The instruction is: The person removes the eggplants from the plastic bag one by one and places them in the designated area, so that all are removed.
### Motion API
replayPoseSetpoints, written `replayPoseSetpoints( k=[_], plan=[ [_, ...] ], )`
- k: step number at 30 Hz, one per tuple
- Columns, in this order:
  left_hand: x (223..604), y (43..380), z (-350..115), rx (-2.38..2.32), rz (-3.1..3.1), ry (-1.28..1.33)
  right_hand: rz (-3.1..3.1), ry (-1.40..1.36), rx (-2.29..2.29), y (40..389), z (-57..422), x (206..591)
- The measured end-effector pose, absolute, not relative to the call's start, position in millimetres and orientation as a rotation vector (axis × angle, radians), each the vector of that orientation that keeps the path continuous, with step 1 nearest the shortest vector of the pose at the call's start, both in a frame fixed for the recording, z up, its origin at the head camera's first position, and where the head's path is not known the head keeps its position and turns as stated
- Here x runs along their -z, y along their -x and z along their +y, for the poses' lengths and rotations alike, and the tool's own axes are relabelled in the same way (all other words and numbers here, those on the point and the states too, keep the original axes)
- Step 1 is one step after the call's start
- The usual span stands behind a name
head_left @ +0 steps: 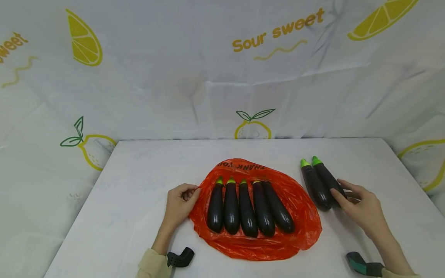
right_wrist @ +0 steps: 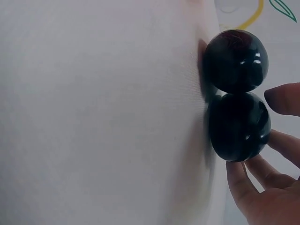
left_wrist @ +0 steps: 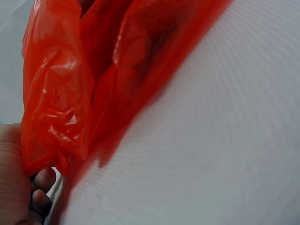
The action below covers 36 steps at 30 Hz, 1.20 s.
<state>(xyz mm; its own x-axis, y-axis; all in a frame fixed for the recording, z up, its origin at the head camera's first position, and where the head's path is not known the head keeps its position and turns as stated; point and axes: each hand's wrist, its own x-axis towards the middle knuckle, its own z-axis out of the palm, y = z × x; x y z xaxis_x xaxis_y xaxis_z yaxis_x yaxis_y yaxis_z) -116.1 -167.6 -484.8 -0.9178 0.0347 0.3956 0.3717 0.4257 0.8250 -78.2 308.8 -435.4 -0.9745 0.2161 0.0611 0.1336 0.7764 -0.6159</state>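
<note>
The right hand's [head_left: 362,208] fingers curl round the near end of the right eggplant [head_left: 326,174], thumb at its left side; a second eggplant [head_left: 314,187] lies against it, the pair just right of the red bag [head_left: 257,249]. The left hand [head_left: 179,204] pinches the bag's left edge; five eggplants [head_left: 231,208] sit within its outline. The right wrist view shows the pair's rounded ends meeting; the head view adds their green tips, near the counter's [head_left: 114,200] far edge. Counter stretches widely leftward, more narrowly rightward.
</note>
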Motion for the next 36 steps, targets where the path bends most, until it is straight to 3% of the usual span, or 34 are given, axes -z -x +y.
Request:
replayPoseSetpoints(
  k=[17, 36],
  plan=[
    [486, 116, -168, 1.471, -2.374, 0.355, -2.672, 0.260, -1.031, 71, 297, 420],
    [486, 117, -168, 1.489, -2.369, 0.344, -2.558, -0.079, -1.246, 57, 245, 399]
  ],
)
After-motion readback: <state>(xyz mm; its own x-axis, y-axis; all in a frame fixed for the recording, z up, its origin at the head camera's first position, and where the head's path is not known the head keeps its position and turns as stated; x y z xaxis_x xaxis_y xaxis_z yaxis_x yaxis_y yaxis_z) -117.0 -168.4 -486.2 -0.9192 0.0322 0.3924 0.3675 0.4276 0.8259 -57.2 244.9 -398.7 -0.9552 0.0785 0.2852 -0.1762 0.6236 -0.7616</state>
